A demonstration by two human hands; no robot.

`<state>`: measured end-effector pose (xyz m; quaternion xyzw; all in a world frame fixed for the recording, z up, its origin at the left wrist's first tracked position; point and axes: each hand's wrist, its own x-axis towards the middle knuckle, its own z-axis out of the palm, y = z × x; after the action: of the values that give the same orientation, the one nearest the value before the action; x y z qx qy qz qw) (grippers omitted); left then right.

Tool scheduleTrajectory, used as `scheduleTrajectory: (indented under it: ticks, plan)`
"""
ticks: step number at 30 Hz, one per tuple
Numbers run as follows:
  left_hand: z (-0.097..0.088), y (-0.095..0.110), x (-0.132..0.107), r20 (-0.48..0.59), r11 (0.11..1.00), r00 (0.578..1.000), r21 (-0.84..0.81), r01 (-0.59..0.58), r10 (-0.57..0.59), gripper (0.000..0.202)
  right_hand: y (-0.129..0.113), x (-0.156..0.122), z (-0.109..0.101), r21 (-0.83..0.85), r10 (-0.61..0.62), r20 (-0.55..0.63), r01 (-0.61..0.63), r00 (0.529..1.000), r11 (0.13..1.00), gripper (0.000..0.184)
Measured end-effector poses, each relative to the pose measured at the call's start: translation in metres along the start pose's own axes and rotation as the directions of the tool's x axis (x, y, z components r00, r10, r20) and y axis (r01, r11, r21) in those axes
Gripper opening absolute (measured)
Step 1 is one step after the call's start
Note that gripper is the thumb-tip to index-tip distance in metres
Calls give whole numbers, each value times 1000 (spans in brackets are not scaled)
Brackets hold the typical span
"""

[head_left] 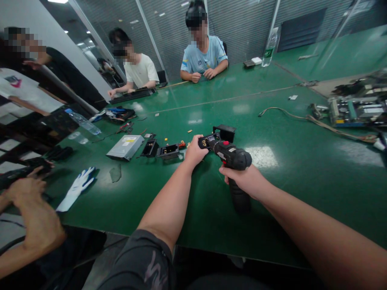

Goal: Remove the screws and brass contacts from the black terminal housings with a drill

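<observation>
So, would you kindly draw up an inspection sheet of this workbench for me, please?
Surface: glossy green bench top, with a seam running across it.
Job's things: black pistol-grip power tool, held in both hands.
Clutter: black plastic housing parts, silver metal casing, white-and-blue work glove, circuit board.
Grippers: left hand on the tool's front end; right hand around its body, above the grip.
Cables: tan cable beside the circuit board.
Surroundings: co-worker in a pale blue shirt, co-worker in a white shirt, plastic water bottle.
</observation>
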<state>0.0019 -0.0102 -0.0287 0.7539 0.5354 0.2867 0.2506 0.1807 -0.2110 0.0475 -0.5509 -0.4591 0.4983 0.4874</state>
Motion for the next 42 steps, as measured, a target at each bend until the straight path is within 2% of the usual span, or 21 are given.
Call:
scheduleTrajectory:
  ticks: [14, 28, 35, 42]
  plan:
    - [0, 1, 0, 0, 1000, 1000, 0, -2, 2, 69, -3, -1, 0, -6, 15, -7, -15, 1000, 1000, 35]
    - [0, 1, -1, -3, 1000, 1000, 3, -17, 17, 69, 1, -1, -2, -29, -12, 4, 12, 1000, 1000, 31]
    - [0, 0, -1, -10, 1000, 1000, 3, -21, 21, 69, 6, 1, -3, -103, 1, -16, -3, 1000, 995, 38]
    - [1, 0, -1, -15, 1000, 1000, -2, -22, 22, 69, 14, 8, -6, -194, -190, -37, 180, 981, 964, 29]
